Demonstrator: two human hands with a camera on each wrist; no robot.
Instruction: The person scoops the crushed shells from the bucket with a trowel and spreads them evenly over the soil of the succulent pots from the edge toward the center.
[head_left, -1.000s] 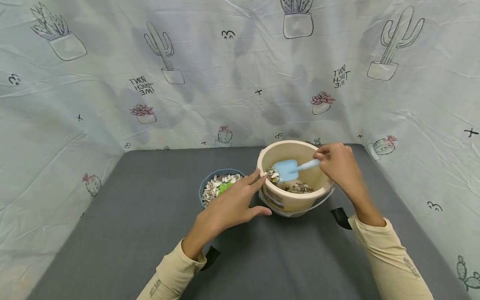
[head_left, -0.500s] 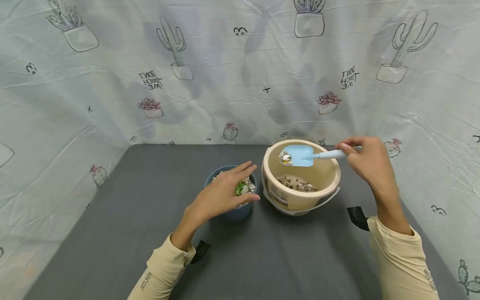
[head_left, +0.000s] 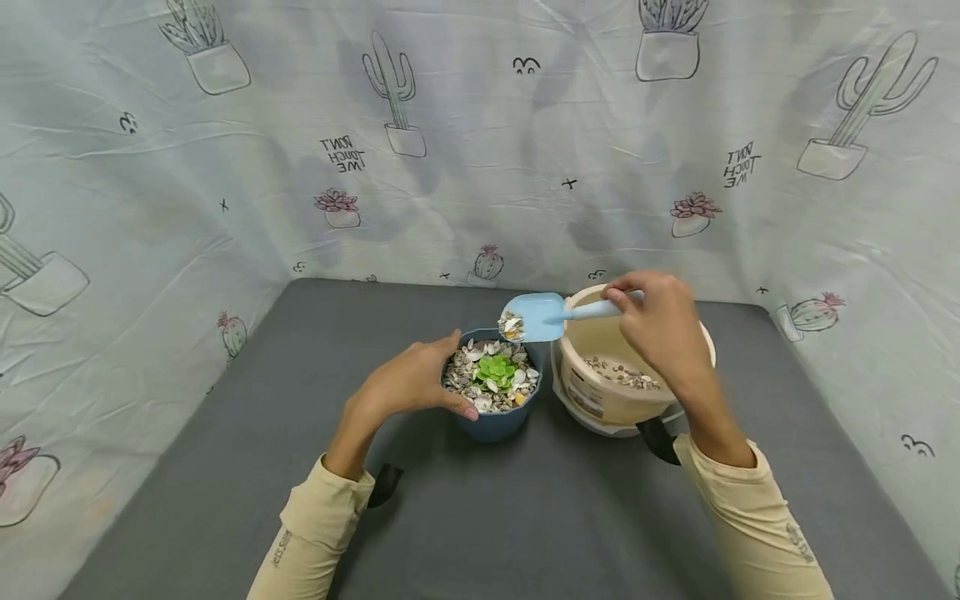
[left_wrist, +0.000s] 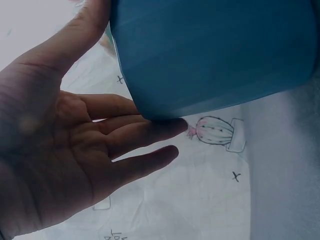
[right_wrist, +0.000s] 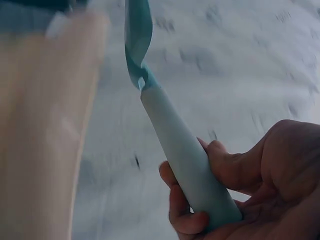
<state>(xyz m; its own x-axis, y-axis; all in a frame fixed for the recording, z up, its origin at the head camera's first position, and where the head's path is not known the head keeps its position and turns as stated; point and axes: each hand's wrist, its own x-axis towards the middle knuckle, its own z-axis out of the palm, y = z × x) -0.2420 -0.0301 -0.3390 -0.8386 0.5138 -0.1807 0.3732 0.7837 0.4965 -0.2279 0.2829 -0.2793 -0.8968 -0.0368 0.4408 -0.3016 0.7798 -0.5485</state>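
My right hand [head_left: 663, 329] grips the pale handle of a small light-blue hand trowel [head_left: 542, 317], thumb and fingers wrapped around it in the right wrist view. A few pebbles and shell bits [head_left: 512, 326] lie on the tip of its blade, which hangs over the far right rim of a blue plant pot [head_left: 491, 429]. In the pot a bright green succulent [head_left: 497, 372] sits among pale shells and stones. My left hand [head_left: 405, 379] rests at the pot's left side, thumb at the near rim. The left wrist view shows its fingers [left_wrist: 145, 132] extended alongside the blue wall.
A cream bucket [head_left: 600, 400] with its handle lowered stands just right of the pot, with loose gravel [head_left: 622, 373] on its bottom. Both stand on a grey tabletop [head_left: 337, 333]. A cactus-printed sheet [head_left: 465, 167] closes off the back and sides.
The trowel has come up out of the bucket with shell bits on it and moved left to the pot. My left hand has left the bucket rim for the pot's left side.
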